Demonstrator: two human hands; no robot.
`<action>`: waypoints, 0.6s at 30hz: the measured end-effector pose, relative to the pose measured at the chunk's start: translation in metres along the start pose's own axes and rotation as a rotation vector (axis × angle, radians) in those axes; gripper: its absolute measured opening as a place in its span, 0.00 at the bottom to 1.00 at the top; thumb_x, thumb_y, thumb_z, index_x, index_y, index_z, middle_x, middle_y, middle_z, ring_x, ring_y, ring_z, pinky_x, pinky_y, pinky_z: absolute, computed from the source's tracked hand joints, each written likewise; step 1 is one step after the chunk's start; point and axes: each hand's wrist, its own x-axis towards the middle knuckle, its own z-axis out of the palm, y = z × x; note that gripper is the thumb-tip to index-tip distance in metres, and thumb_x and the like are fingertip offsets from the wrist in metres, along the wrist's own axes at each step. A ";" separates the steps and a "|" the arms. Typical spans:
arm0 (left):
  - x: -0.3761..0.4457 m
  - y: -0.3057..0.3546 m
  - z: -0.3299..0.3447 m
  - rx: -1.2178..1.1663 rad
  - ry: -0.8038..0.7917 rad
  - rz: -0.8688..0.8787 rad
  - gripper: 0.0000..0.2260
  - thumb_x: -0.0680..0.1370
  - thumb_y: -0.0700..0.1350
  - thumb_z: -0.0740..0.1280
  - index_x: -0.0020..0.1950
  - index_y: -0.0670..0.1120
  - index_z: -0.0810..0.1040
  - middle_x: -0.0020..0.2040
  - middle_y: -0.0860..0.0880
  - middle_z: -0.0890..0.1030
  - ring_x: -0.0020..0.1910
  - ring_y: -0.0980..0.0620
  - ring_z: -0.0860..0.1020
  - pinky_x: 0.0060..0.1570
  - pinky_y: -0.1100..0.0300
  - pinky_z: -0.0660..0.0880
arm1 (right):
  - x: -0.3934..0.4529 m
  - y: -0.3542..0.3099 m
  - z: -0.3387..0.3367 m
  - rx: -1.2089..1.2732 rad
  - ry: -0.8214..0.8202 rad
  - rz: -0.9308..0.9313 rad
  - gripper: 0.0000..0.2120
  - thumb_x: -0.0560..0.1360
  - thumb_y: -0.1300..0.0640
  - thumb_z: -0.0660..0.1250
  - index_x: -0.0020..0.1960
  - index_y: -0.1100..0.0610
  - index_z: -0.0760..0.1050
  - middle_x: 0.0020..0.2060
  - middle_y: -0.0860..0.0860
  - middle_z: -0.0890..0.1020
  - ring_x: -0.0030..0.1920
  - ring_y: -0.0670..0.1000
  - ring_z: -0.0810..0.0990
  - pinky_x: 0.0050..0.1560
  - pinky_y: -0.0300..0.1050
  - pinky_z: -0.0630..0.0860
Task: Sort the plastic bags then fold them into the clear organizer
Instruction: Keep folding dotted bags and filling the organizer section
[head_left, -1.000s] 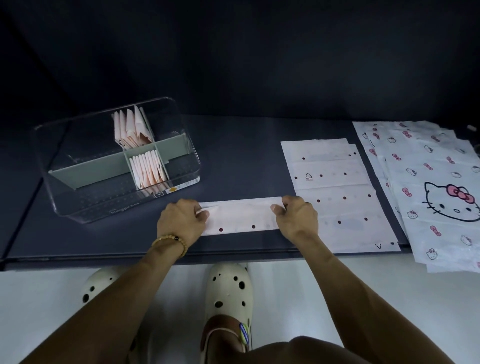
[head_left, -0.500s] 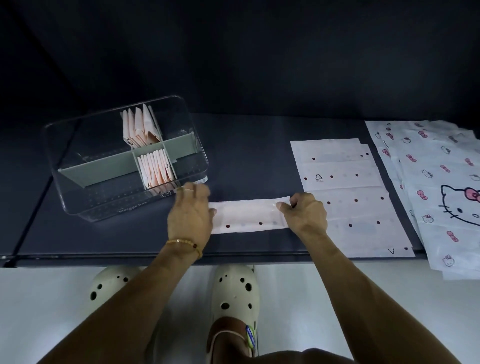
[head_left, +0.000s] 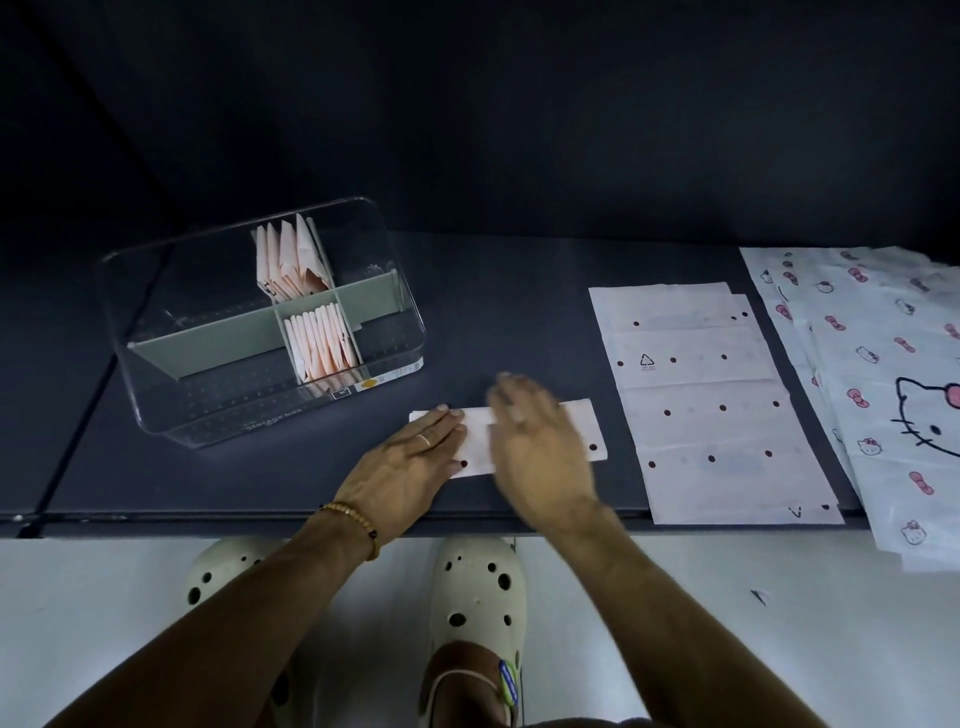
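Note:
A white dotted plastic bag (head_left: 584, 427), folded into a narrow strip, lies on the dark table near the front edge. My left hand (head_left: 410, 462) lies flat on the strip's left end with straight fingers. My right hand (head_left: 535, 447), blurred by motion, is spread flat over the strip's middle. The clear organizer (head_left: 171, 410) stands at the left, with grey dividers and folded pinkish bags (head_left: 319, 340) upright in two compartments.
A stack of flat dotted bags (head_left: 711, 395) lies to the right of the strip. Further right, cat-print bags (head_left: 883, 364) overhang the table's front edge (head_left: 156, 519). Below are my feet in cream clogs on a pale floor.
Both hands let go of the strip's ends. The left hand flattened onto the left end, and the right hand swept leftward over the strip's middle.

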 end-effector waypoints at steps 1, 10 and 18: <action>-0.001 0.001 -0.001 -0.022 0.017 -0.010 0.21 0.81 0.45 0.60 0.74 0.43 0.63 0.75 0.47 0.63 0.75 0.49 0.58 0.73 0.56 0.51 | -0.004 -0.013 0.008 0.092 -0.081 -0.061 0.23 0.74 0.62 0.64 0.69 0.63 0.71 0.69 0.60 0.72 0.69 0.60 0.70 0.68 0.53 0.68; -0.002 -0.006 -0.002 0.027 -0.025 0.002 0.23 0.83 0.51 0.54 0.76 0.48 0.56 0.77 0.53 0.54 0.76 0.56 0.49 0.71 0.66 0.36 | -0.031 0.048 0.009 0.084 -0.198 -0.029 0.23 0.83 0.54 0.52 0.77 0.59 0.57 0.77 0.51 0.57 0.77 0.51 0.53 0.77 0.47 0.49; -0.005 0.001 -0.005 0.002 0.003 -0.070 0.21 0.82 0.50 0.57 0.74 0.47 0.65 0.75 0.53 0.61 0.75 0.55 0.57 0.74 0.62 0.49 | -0.036 0.073 -0.005 -0.051 -0.223 0.092 0.24 0.80 0.58 0.59 0.74 0.61 0.62 0.76 0.57 0.61 0.75 0.58 0.60 0.73 0.49 0.57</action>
